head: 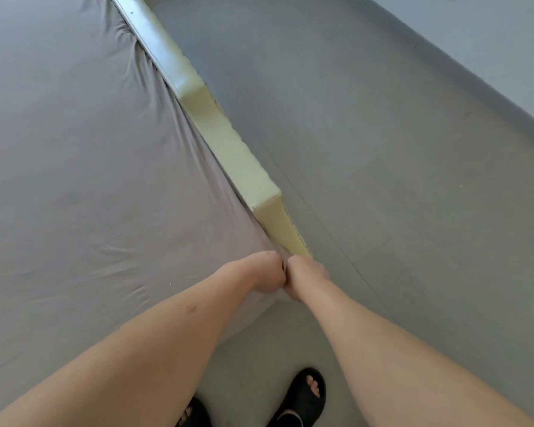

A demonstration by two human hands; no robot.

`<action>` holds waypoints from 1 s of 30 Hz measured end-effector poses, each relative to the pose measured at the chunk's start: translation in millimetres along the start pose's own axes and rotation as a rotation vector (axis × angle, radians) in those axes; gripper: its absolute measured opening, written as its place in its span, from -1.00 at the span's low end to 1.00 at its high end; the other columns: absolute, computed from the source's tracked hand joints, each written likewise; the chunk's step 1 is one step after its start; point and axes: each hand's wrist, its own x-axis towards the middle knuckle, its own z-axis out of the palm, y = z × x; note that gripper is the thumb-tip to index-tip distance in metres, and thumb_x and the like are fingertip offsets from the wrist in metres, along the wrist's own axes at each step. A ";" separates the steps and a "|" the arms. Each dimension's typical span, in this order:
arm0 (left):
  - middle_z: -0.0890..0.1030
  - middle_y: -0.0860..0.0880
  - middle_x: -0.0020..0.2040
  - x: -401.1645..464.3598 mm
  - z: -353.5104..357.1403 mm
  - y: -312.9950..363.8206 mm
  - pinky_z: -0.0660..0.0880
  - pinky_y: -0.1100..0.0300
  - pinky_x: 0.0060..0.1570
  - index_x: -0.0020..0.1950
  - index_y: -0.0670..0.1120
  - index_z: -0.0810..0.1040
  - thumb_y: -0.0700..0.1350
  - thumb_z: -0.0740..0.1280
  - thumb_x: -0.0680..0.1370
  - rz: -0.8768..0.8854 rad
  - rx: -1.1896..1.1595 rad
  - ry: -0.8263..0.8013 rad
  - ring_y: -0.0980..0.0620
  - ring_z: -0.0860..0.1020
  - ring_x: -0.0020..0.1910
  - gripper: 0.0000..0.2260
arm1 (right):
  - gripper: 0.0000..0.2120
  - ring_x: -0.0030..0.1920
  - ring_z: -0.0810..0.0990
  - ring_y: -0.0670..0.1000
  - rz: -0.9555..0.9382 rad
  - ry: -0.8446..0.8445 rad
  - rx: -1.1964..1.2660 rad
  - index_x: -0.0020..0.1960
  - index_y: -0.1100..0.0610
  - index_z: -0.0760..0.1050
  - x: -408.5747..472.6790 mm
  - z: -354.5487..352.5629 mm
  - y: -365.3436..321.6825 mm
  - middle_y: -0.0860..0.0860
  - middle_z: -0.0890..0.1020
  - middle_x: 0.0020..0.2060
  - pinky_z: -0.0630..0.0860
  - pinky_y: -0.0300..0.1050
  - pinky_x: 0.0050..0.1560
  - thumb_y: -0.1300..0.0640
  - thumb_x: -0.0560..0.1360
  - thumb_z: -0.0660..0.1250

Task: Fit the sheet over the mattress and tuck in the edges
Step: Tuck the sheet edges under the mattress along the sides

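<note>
Hands meet at the bed's near corner: left hand (267, 274) and right hand (305, 272) both clench the grey sheet (84, 155) edge, beside the pale bed frame (228, 143). Sheet lies spread over the mattress, wrinkled along the frame.

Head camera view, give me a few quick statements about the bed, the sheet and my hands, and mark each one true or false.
1. Both hands, left hand and right hand, meet at the mattress corner. True.
2. The sheet is bright red. False: it is greyish mauve.
3. A pale padded bed frame runs along the sheet's edge. True.
4. The person is barefoot. False: black sandals are on.
5. A pillow lies on the sheet. False: none is visible.
</note>
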 end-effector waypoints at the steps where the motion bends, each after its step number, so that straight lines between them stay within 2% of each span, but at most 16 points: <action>1: 0.63 -0.16 0.14 -6.2 -13.1 7.1 0.55 0.03 0.09 0.17 -0.18 0.61 -0.20 0.18 0.60 0.005 0.021 0.002 -0.17 0.60 0.09 -0.74 | -0.77 0.14 0.64 0.21 -0.006 0.009 0.010 0.15 0.13 0.61 -5.1 -18.2 0.0 0.14 0.67 0.10 0.42 -0.08 -0.05 0.18 0.57 0.23; 4: 0.64 -0.17 0.12 -27.2 -57.3 25.0 0.52 0.04 0.00 0.16 -0.20 0.61 -0.19 0.17 0.61 -0.015 0.007 0.067 -0.13 0.58 0.00 -0.74 | -0.77 0.10 0.63 0.23 -0.026 0.014 0.035 0.11 0.16 0.59 -18.8 -76.5 -3.1 0.16 0.66 0.08 0.44 -0.08 -0.07 0.19 0.57 0.19; 6: 0.63 -0.18 0.10 -43.1 -96.6 39.5 0.51 0.04 -0.02 0.15 -0.21 0.60 -0.21 0.15 0.60 -0.014 -0.008 0.119 -0.16 0.59 0.02 -0.74 | -0.80 0.08 0.64 0.24 -0.037 0.036 0.039 0.05 0.18 0.58 -27.2 -122.9 -8.5 0.19 0.66 0.07 0.43 -0.08 -0.10 0.21 0.56 0.20; 8: 0.63 -0.17 0.07 -62.2 -147.1 54.9 0.55 0.00 0.02 0.12 -0.19 0.59 -0.22 0.15 0.57 -0.002 -0.021 0.204 -0.18 0.61 0.05 -0.74 | -0.88 0.03 0.65 0.24 -0.054 0.094 0.027 -0.07 0.12 0.52 -36.2 -183.0 -17.7 0.17 0.67 0.03 0.42 -0.08 -0.13 0.19 0.55 0.21; 11: 0.66 -0.17 0.00 -85.7 -219.0 67.9 0.58 0.01 -0.04 0.05 -0.20 0.62 -0.25 0.17 0.54 0.014 -0.033 0.351 -0.16 0.64 -0.03 -0.75 | -0.89 -0.12 0.60 0.22 -0.085 0.193 -0.027 -0.14 0.08 0.46 -48.0 -268.9 -35.9 0.11 0.66 -0.07 0.44 -0.08 -0.15 0.18 0.55 0.22; 13: 0.66 -0.16 -0.02 -96.8 -262.9 71.1 0.57 0.04 -0.10 0.04 -0.20 0.63 -0.26 0.17 0.55 0.020 -0.024 0.432 -0.15 0.63 -0.07 -0.76 | -0.89 -0.12 0.60 0.22 -0.116 0.246 -0.061 -0.11 0.08 0.50 -52.1 -318.4 -51.0 0.12 0.66 -0.08 0.45 -0.08 -0.15 0.18 0.55 0.22; 15: 0.66 -0.16 -0.03 -110.5 -308.6 70.9 0.54 0.06 -0.12 0.01 -0.19 0.64 -0.25 0.17 0.55 0.015 -0.067 0.518 -0.14 0.61 -0.10 -0.76 | -0.85 -0.03 0.65 0.22 -0.161 0.290 -0.076 -0.02 0.10 0.58 -52.4 -364.5 -69.4 0.14 0.68 -0.03 0.45 -0.07 -0.15 0.16 0.54 0.23; 18: 0.65 -0.14 -0.02 -127.9 -381.8 64.0 0.56 0.05 -0.04 0.03 -0.19 0.64 -0.25 0.17 0.56 -0.005 -0.143 0.631 -0.13 0.62 -0.06 -0.76 | -0.81 0.02 0.66 0.22 -0.238 0.323 -0.122 0.06 0.12 0.60 -49.4 -438.6 -102.3 0.13 0.69 0.01 0.45 -0.07 -0.14 0.16 0.55 0.22; 20: 0.63 -0.10 -0.07 -134.9 -423.6 58.1 0.55 0.05 -0.03 0.00 -0.17 0.63 -0.22 0.20 0.57 0.010 -0.212 0.700 -0.09 0.57 -0.12 -0.79 | -0.82 -0.01 0.65 0.22 -0.289 0.355 -0.155 0.03 0.12 0.59 -48.8 -481.1 -120.9 0.13 0.67 -0.04 0.44 -0.08 -0.14 0.20 0.55 0.21; 22: 0.64 -0.13 -0.10 -142.7 -466.9 53.9 0.53 0.04 -0.07 -0.05 -0.19 0.63 -0.24 0.20 0.55 -0.023 -0.243 0.742 -0.08 0.52 -0.16 -0.80 | -0.87 -0.11 0.58 0.21 -0.326 0.368 -0.192 -0.08 0.08 0.51 -45.4 -527.4 -141.7 0.10 0.59 -0.16 0.43 -0.07 -0.16 0.22 0.53 0.20; 25: 0.63 -0.14 -0.12 -153.5 -536.6 54.1 0.54 0.03 -0.07 -0.04 -0.24 0.63 -0.28 0.17 0.55 -0.077 -0.232 0.779 -0.11 0.55 -0.15 -0.77 | -0.86 -0.18 0.53 0.18 -0.385 0.395 -0.204 -0.22 0.05 0.38 -39.1 -600.2 -168.6 0.06 0.53 -0.23 0.43 -0.06 -0.19 0.22 0.50 0.21; 28: 0.66 -0.15 -0.09 -159.8 -595.2 52.6 0.56 0.01 -0.05 -0.04 -0.22 0.64 -0.27 0.18 0.55 -0.087 -0.175 0.822 -0.11 0.59 -0.14 -0.76 | -0.86 -0.20 0.54 0.15 -0.460 0.420 -0.199 -0.22 0.05 0.39 -29.2 -657.3 -187.3 0.06 0.54 -0.24 0.40 -0.08 -0.26 0.22 0.48 0.21; 30: 0.61 -0.11 -0.12 -162.0 -637.9 57.4 0.52 0.06 -0.09 -0.02 -0.22 0.63 -0.28 0.17 0.57 -0.114 -0.191 0.871 -0.08 0.55 -0.14 -0.77 | -0.89 -0.22 0.54 0.10 -0.503 0.436 -0.201 -0.10 0.08 0.48 -18.8 -700.0 -197.4 0.05 0.56 -0.20 0.37 -0.10 -0.31 0.23 0.50 0.21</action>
